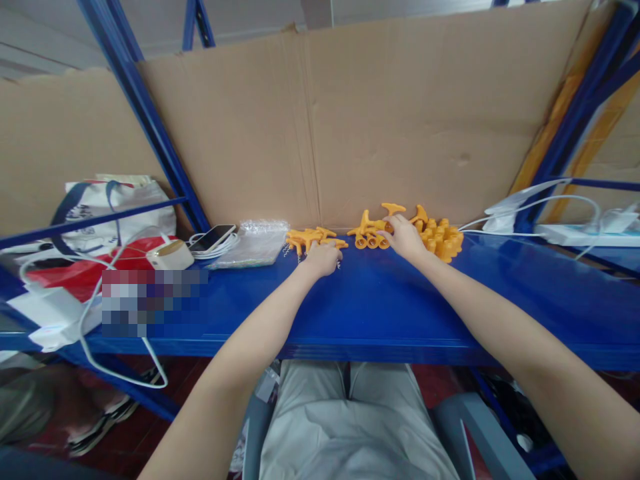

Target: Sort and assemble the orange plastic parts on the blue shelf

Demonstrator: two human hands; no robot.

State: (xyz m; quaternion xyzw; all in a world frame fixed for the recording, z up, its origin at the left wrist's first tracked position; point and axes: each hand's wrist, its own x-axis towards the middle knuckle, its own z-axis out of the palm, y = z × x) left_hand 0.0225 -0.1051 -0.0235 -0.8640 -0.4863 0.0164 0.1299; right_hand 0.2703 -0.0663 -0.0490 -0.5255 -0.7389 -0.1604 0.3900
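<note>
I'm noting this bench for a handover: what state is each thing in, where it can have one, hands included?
Corkscrews: heaped, spirals uncovered.
Left hand: at the corkscrews, its grip partly hidden.
Right hand: at the orange tubes, fingers bent, hold unclear.
Orange tubes: bunched, some round ends open.
Phone: face up, screen dark.
Clear plastic bag: lying flat.
Cardboard sheet: upright.

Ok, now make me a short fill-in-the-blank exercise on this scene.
1. The orange pieces with spirals lie to the ____ of the right hand.
2. The tabletop under the left hand is ____ in colour.
3. The tall brown sheet behind is made of ____.

Missing words: left; blue; cardboard.
</note>
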